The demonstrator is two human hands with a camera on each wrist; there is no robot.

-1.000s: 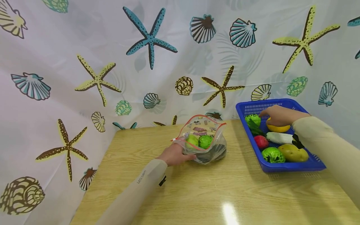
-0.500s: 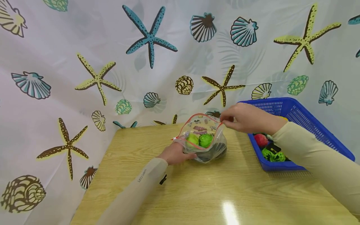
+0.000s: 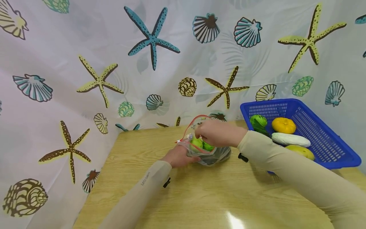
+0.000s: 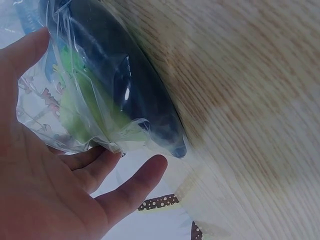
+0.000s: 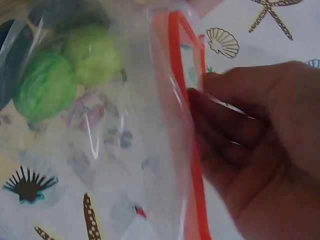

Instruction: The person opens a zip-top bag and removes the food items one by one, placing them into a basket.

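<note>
A clear zip bag (image 3: 220, 156) with a red-edged mouth stands on the table. Inside it are a yellow-green round fruit (image 3: 196, 143), a small green cabbage (image 3: 208, 147) and a long dark eggplant (image 4: 125, 75). My left hand (image 3: 180, 156) holds the bag low on its left side, thumb in front and other fingers behind or under it. Over the mouth, my right hand (image 3: 215, 132) has its fingers curled and pinches at the red rim (image 5: 197, 200). It covers part of the opening in the head view. A white slider (image 3: 178, 141) sits at the rim's left end.
A blue basket (image 3: 343, 152) stands to the right on the wooden table (image 3: 183, 203). It holds a green vegetable (image 3: 258, 121), a yellow pumpkin (image 3: 283, 125), a white vegetable (image 3: 290, 140) and a yellow potato (image 3: 301, 151). My right forearm crosses its near-left side. A patterned curtain (image 3: 171, 57) hangs behind.
My right hand has come left from inside the basket, past the bag's right corner, to over the bag's mouth. The left hand keeps its place on the bag.
</note>
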